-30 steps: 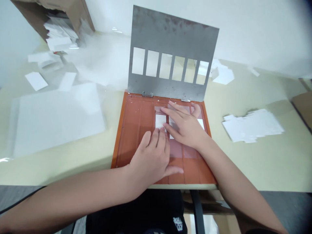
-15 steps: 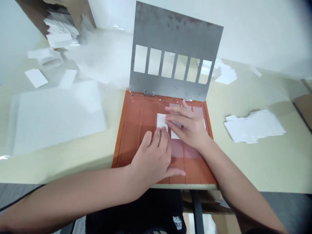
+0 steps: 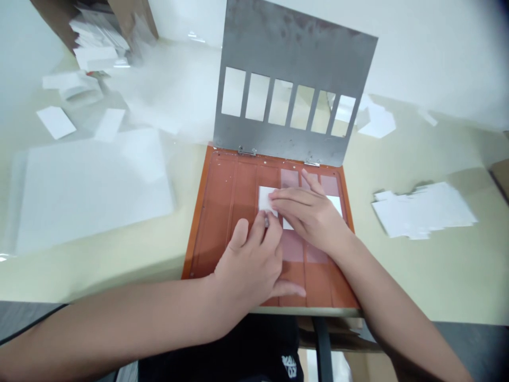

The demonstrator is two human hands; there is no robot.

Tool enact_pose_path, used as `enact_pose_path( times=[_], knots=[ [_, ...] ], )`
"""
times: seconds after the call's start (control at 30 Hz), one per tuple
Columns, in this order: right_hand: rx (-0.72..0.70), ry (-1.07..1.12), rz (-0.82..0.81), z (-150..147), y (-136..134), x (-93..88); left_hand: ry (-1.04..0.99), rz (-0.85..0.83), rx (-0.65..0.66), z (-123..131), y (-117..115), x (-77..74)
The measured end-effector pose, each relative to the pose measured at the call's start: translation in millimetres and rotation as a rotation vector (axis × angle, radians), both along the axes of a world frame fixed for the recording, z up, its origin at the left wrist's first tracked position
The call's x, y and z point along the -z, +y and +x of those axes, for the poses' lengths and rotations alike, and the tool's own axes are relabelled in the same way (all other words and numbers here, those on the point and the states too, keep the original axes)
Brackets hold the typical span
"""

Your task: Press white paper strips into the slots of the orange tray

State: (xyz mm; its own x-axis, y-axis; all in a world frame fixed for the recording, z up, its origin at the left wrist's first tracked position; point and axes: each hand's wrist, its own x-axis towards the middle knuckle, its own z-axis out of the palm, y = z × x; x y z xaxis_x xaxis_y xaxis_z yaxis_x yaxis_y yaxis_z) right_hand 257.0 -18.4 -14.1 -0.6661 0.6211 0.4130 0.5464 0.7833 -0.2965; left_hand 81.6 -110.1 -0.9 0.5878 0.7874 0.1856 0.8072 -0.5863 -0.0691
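Note:
An orange rubbery board (image 3: 222, 223) lies flat on the table, with a grey steel stencil plate (image 3: 294, 90) hinged upright along its far edge. The plate has several tall rectangular windows. On the board lies a small white sheet (image 3: 266, 198), with translucent pink film patches (image 3: 292, 246) around it. My right hand (image 3: 310, 215) rests flat across the sheet's right side, fingers spread. My left hand (image 3: 248, 260) sits just below, its fingertips at the sheet's lower edge. A small grey tip (image 3: 266, 219) shows between those fingers, too small to identify.
A large white sheet (image 3: 91, 191) lies left of the board, and a loose pile of white paper pieces (image 3: 421, 209) lies to the right. A brown carton (image 3: 131, 16) holding white cards stands at the far left. Scattered white cards lie around it.
My left fingertips have curled in and moved up to the white sheet's lower edge. My right hand has shifted slightly. The whole view has drifted a little, with the stencil plate higher in the frame.

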Motion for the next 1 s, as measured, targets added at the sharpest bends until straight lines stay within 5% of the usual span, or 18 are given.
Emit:
enact_pose_path(
  times=[1.0],
  knots=[
    [-0.004, -0.078, 0.057, -0.7, -3.5, -6.9, -0.051, 0.06, -0.007, -1.4, -0.9, 5.2]
  ],
)
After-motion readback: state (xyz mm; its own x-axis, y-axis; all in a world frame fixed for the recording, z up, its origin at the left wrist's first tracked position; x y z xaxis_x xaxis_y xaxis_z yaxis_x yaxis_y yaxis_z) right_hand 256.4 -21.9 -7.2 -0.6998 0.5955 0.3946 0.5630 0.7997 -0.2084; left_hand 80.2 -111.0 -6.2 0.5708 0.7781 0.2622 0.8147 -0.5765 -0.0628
